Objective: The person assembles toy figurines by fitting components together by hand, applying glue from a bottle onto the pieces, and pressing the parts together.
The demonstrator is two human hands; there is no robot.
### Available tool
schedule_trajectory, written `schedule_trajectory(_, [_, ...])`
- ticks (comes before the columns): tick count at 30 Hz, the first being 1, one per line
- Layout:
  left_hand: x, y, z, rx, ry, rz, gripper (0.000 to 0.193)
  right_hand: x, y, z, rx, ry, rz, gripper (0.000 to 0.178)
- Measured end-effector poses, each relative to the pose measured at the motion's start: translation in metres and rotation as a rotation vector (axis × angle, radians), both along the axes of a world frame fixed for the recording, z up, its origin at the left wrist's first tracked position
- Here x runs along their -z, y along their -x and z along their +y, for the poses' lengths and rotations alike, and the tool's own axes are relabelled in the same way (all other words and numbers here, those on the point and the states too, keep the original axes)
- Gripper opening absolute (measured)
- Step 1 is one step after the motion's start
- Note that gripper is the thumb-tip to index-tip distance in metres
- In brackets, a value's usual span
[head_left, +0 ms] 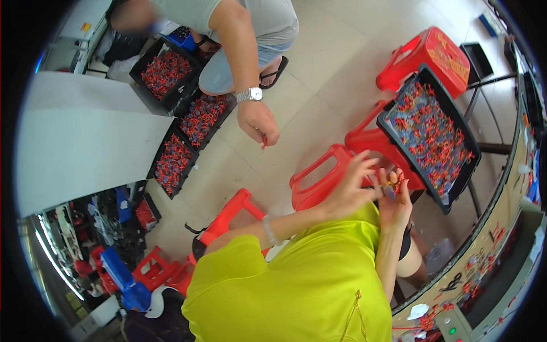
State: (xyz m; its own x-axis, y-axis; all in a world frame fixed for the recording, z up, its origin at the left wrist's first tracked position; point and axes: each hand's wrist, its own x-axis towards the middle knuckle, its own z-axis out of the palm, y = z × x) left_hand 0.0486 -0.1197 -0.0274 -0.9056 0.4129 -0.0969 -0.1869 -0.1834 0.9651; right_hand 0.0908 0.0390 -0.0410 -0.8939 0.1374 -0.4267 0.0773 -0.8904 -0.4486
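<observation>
On the left we find a smooth white panel (85,137), and beside it black plastic trays (187,88) heaped with small, spiky red and dark pieces. A co-worker in grey crouches there, a metal watch on the wrist; the co-worker's hand (259,124) pinches a small red piece (264,143) above the glossy tiled floor (305,97).

Toward the middle, rounded red plastic stools (316,196) stand beyond our yellow-green shirt (285,290). Our left hand (354,183), slightly blurred, has its fingers loosely spread, grasping nothing we can make out, just beside the right. Our right hand (394,199), palm turned up, curls its fingers around a cluster of small red and yellowish bits (399,182). The cluster sits at the fingertips, too small and partly covered for us to tell its long axis or which way it points.

Past that hand, a black tray (458,117) of red and grey-blue pieces sits over the stools, its long axis running from upper left to lower right. Farthest right, a tan surface (481,236) carries more scattered red pieces, crumpled white paper (419,312) and a pale box with a green button.
</observation>
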Motion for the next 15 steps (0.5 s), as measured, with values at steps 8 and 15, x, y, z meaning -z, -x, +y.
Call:
schedule_trajectory(8, [0.07, 0.049, -0.153, -0.728, -0.722, -0.708, 0.056, 0.013, -0.022, 0.042, 0.006, -0.22, -0.124, 0.036])
schedule_trajectory(15, [0.056, 0.04, -0.135, -0.517, -0.85, -0.694, 0.056, 0.026, -0.027, 0.044, -0.09, -0.303, -0.179, 0.035])
